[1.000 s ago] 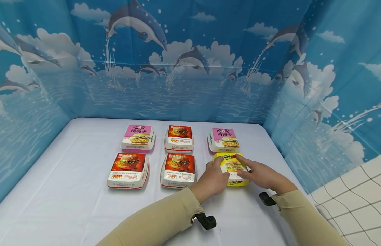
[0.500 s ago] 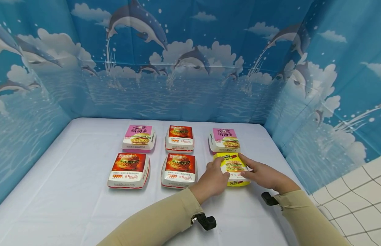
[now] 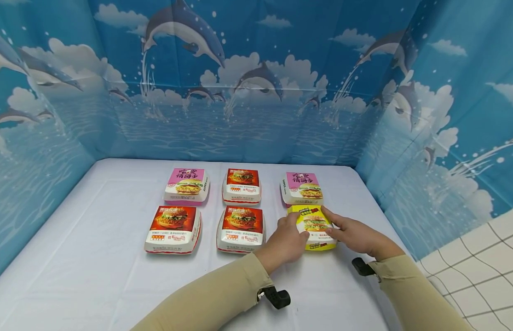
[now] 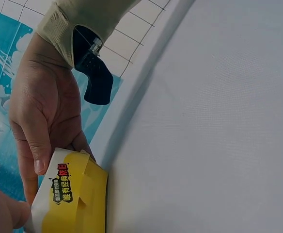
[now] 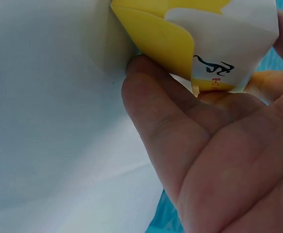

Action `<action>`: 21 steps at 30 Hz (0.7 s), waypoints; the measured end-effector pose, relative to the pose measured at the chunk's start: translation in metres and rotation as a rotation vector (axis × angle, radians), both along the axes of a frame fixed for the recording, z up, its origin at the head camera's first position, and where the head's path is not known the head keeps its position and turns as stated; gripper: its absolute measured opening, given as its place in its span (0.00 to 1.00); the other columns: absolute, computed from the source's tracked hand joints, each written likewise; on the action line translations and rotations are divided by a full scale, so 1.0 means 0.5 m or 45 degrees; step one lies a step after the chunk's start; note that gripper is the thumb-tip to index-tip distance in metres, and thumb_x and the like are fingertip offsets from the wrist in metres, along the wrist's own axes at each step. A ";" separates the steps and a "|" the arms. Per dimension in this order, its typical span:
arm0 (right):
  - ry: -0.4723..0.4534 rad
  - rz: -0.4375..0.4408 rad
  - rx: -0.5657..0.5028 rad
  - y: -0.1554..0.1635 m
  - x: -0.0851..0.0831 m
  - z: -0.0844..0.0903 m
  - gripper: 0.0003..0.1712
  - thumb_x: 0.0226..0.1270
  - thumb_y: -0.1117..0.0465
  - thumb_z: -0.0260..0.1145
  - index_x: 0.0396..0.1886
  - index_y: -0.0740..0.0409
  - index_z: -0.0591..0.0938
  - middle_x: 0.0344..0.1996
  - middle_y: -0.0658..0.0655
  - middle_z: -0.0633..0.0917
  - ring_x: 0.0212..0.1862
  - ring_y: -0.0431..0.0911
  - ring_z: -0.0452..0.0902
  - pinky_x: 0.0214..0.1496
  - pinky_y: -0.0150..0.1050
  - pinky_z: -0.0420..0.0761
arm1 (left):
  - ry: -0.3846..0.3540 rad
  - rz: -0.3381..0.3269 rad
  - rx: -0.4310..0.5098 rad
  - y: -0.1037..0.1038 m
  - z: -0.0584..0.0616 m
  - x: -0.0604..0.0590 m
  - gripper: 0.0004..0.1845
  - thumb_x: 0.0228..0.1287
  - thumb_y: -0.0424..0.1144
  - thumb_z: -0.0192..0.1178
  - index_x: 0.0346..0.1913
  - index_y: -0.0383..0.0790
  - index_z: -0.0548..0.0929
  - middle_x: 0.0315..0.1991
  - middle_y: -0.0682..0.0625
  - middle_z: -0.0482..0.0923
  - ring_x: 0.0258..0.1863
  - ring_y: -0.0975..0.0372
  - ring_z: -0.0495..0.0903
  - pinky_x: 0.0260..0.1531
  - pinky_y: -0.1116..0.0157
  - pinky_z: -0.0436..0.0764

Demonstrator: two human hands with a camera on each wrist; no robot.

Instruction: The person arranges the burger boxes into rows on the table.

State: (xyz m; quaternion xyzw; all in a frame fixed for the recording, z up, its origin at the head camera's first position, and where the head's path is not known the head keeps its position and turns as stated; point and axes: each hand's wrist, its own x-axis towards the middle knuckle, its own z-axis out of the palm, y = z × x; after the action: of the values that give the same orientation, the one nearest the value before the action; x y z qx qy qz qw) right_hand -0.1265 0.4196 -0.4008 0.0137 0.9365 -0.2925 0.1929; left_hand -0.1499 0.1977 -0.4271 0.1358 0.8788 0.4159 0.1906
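Yellow burger box (image 3: 314, 226) sat in the grid's last slot, gripped between left hand (image 3: 286, 241) and right hand (image 3: 353, 235); five boxes already placed, release remained.

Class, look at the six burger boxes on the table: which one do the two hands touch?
The yellow burger box, front row, far right. It is the only yellow one; the left hand and right hand flank it.

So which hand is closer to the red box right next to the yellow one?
The left hand. It rests on the yellow box's left side, just beside that red box. The right hand is on the yellow box's far right side.
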 end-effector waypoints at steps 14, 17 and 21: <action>-0.012 -0.003 -0.008 -0.002 0.002 0.004 0.44 0.83 0.41 0.54 0.88 0.42 0.45 0.85 0.68 0.50 0.83 0.73 0.46 0.78 0.72 0.59 | -0.004 -0.012 0.003 -0.003 -0.007 -0.002 0.34 0.78 0.55 0.59 0.80 0.55 0.62 0.77 0.44 0.63 0.59 0.55 0.78 0.65 0.49 0.79; -0.007 -0.001 -0.008 -0.003 0.003 0.005 0.44 0.83 0.41 0.54 0.88 0.42 0.46 0.85 0.69 0.51 0.82 0.73 0.47 0.77 0.72 0.59 | -0.002 -0.014 0.002 -0.003 -0.007 -0.003 0.34 0.78 0.55 0.59 0.80 0.55 0.62 0.77 0.44 0.63 0.59 0.54 0.78 0.65 0.49 0.79; -0.006 -0.001 -0.014 -0.002 0.002 0.004 0.44 0.83 0.41 0.54 0.88 0.42 0.46 0.85 0.69 0.50 0.82 0.73 0.46 0.78 0.72 0.58 | 0.000 -0.018 0.005 -0.003 -0.007 -0.003 0.34 0.78 0.54 0.59 0.80 0.55 0.62 0.77 0.44 0.63 0.60 0.54 0.78 0.65 0.49 0.79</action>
State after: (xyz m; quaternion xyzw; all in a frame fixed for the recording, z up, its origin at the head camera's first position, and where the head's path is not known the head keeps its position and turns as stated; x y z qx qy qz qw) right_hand -0.1253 0.4186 -0.3987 0.0138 0.9344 -0.2976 0.1951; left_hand -0.1515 0.1964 -0.4308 0.1423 0.8769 0.4164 0.1934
